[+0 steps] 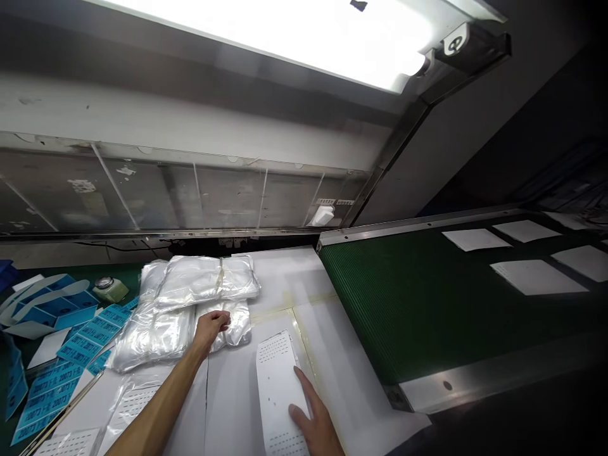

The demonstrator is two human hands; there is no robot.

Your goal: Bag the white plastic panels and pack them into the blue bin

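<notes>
Left hand (212, 329) is at the clear bags (204, 275), over the lower part of the pile, fingers curled in. Can't tell if it's pinching a bag or just touching. Right hand (318, 421) grasps the white panel (278, 392) by its right edge, thumb on the top face, index finger along the edge; remaining fingers hidden. Panel sits right of the left forearm, its lower end running out of view, rows of dark slots near both ends.

Bags are piled on the white-covered worktop (232, 386), top bundle tied with a band. Yellowish tape (303, 335) runs across the covering beside the panel. More slotted pieces in clear plastic (135, 402) lie lower left.

Far left: blue labels (95, 335) with black numbers, some in curled strips, plus a small jar (110, 289) just beside the bags. Right: green conveyor belt (399, 304) carrying flat white pieces (536, 277), well apart from both hands. Lit lamp (285, 31) overhead.
</notes>
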